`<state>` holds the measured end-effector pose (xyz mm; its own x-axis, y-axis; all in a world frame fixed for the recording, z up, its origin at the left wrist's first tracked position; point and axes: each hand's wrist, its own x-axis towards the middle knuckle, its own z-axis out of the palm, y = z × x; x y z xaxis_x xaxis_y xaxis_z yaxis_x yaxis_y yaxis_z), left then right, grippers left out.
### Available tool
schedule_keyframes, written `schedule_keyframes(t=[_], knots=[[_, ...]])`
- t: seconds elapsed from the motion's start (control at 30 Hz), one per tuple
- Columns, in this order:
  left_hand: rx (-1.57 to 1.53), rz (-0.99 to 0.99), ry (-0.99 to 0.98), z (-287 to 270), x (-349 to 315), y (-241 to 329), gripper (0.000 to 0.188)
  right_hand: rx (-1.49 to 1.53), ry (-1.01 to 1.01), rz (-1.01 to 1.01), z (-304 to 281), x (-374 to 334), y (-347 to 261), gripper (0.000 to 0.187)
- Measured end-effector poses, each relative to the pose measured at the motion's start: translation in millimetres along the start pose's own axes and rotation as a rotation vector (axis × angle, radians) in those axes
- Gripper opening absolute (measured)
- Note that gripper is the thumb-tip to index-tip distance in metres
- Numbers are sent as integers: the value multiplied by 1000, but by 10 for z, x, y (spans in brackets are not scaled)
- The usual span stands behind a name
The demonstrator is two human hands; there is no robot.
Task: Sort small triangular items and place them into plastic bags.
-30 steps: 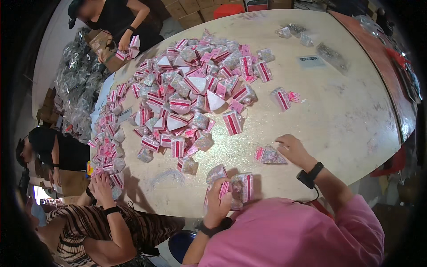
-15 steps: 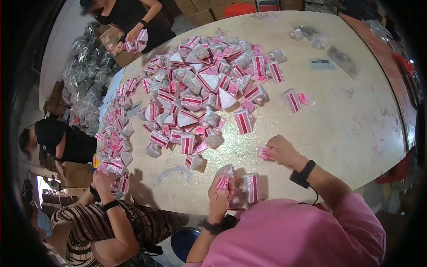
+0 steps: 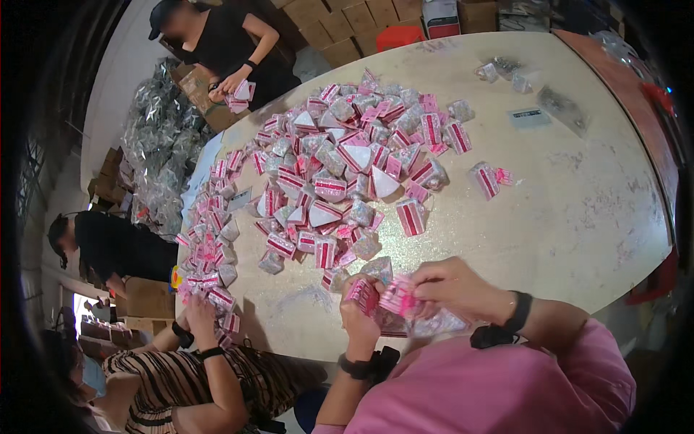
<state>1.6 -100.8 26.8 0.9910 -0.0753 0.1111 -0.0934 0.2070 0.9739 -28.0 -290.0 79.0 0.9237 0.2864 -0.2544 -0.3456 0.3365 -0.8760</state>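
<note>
Near the table's front edge, my left hand (image 3: 359,324) is closed round a pink printed card (image 3: 361,296). My right hand (image 3: 455,288) pinches another pink card (image 3: 397,295), blurred by motion, right beside it. Under and behind my hands lie wrapped cake-slice-shaped pieces; one clear-wrapped piece (image 3: 438,323) shows below my right hand, and the glittery top of another (image 3: 377,267) rises behind my left. How the cards join to these pieces is hidden by my fingers. A white, pink and red cake slice (image 3: 410,217) lies just beyond.
A big heap of wrapped cake slices (image 3: 330,189) covers the middle of the table (image 3: 578,224). One more slice (image 3: 484,179) and small clear bags (image 3: 562,108) lie to the right. Co-workers handle similar pieces at the left, near a cardboard box (image 3: 148,298) and silvery plastic bags (image 3: 163,130).
My right hand has come left and nearer with its pink card, meeting my left hand. The view has shifted, so the heap appears lower and further right.
</note>
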Motion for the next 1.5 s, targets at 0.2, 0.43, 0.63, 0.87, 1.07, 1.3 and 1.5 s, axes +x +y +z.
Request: schedule_keyframes(t=[0.2,0.43,0.63,0.87,1.07,1.3,1.5], knots=[[26,42,-76,26,-63,34,77,-82,23,58,271,157,118,9],[176,-15,-129,-12,-75,55,32,-394,78,-118,229,328,348,11],[38,-189,-45,-211,-140,-6,20,-815,290,-372,-491,955,561,16],[-37,-263,-45,-243,-152,28,24,-1606,528,-518,-798,1534,755,48],[-202,-336,-11,-335,-156,-72,19,-1681,296,-471,-858,1461,807,38],[-212,-356,-48,-396,-164,-177,13,-1054,509,-362,-1277,993,968,30],[-137,-390,-13,-424,-249,-290,23,-1067,541,-123,-1490,1137,943,25]])
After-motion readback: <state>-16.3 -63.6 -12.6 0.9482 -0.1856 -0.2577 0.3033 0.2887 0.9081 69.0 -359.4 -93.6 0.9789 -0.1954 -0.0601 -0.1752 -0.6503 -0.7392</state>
